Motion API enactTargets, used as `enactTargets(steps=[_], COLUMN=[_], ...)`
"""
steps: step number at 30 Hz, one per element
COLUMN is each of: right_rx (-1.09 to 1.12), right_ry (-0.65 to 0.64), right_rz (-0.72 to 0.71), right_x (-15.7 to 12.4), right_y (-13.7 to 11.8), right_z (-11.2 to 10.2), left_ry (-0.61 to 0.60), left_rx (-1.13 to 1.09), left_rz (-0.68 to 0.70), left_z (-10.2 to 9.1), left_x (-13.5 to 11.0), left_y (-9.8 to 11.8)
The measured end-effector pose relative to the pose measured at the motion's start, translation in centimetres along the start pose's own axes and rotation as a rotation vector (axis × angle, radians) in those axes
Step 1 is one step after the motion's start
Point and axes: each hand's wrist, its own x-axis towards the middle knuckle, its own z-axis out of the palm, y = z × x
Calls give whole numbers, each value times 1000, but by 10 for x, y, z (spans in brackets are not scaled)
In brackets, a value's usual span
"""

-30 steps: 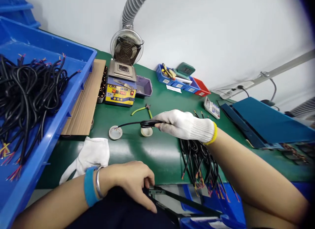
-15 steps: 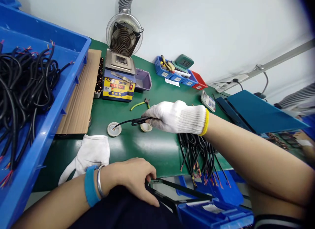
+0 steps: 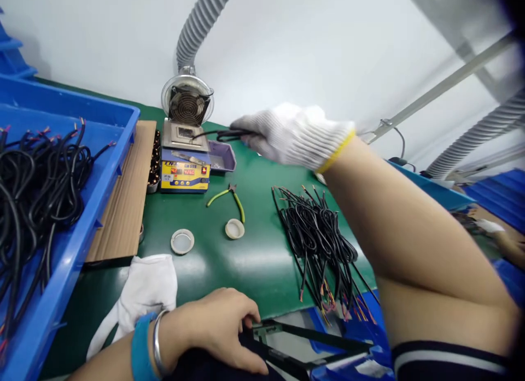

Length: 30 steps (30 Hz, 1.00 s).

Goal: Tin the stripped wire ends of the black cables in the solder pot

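My right hand [image 3: 287, 138], in a white knit glove with a yellow cuff, is closed round a folded black cable [image 3: 225, 134]. One thin end of the cable reaches left to the opening of the yellow and blue solder pot [image 3: 186, 170]; whether its tip touches the solder I cannot tell. My bare left hand [image 3: 223, 329] rests at the table's front edge with the thumb apart from bent fingers, holding nothing visible. Nearby lie an empty white glove [image 3: 151, 285], two small round dishes [image 3: 182, 241] and green-handled cutters [image 3: 230, 194].
On the left, a blue tray [image 3: 118, 118] full of black cables stands beside cardboard [image 3: 123, 206]. A bundle of black cables [image 3: 315, 233] hangs partly over the front edge at right. Behind the pot are a fan [image 3: 186, 105] and a grey hose [image 3: 200, 28]; a purple bin [image 3: 223, 156] adjoins it.
My right hand has moved the cable end from the left dish up to the solder pot. The view has shifted, and my left hand stays at the table's edge.
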Motion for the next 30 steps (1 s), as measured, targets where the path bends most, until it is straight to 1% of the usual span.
enactTargets(steps=[1, 3, 6, 9, 12, 15, 18, 21, 23, 25, 26, 27, 28, 30], right_rx=[-8, -17, 4, 45, 29, 3, -14, -28, -12, 76, 163, 283, 437, 799], right_ry=[33, 54, 72, 69, 8, -27, -51, -60, -22, 57, 102, 143, 180, 240], right_rz=[22, 48, 35, 52, 82, 56, 80, 98, 91, 61, 45, 43, 55, 123], right_x=[15, 48, 91, 114, 118, 115, 114, 112, 105, 92, 83, 73, 63, 41], right_y=[4, 10, 12, 7, -2, -9, -13, -7, 3, 16, 22, 27, 31, 33], right_z=[0, 4, 15, 19, 16, 13, 13, 11, 6, 1, 0, -1, 1, 9], left_ry=[10, 39, 85, 104, 109, 112, 115, 122, 147, 234, 321, 442, 592, 923], left_rx=[-9, -21, -49, -73, -82, -87, -82, -88, -106, -146, -180, -219, -264, -358], left_rz=[-6, -30, -59, -84, -98, -81, -79, -83, -63, -34, -22, -10, 3, 31], left_z=[0, -2, -5, -8, -10, -12, -14, -13, -11, -11, -11, -12, -14, -21], left_x=[0, -1, -2, -4, -4, -5, -6, -6, -5, -3, -2, -1, 0, 0], left_y=[0, -1, 0, 1, 2, 4, 5, 5, 4, 5, 6, 7, 8, 10])
